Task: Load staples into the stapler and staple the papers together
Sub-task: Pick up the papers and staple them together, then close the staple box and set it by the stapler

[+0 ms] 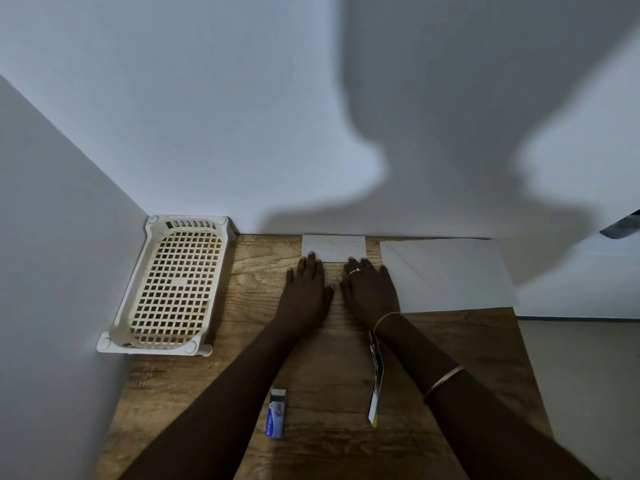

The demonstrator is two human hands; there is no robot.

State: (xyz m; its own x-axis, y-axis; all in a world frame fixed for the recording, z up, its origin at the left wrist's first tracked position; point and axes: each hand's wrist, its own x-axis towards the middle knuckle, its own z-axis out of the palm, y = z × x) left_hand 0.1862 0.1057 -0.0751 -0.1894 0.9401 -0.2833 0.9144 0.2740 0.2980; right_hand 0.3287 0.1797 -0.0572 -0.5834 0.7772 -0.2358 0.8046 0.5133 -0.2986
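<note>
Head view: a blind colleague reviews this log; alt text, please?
Both hands, left hand and right hand, lie flat on a wooden table, fingertips touching a small white paper. A staple box lies nearer.

Both arms reach straight forward, side by side. The left hand [306,289] and right hand [369,289] lie flat, palms down, fingers stretched out, thumbs nearly touching.

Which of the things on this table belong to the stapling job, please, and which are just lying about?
For the job:
staple box
stapler, standing on edge
small paper
large paper

Lying about:
basket, nothing visible in it
</note>
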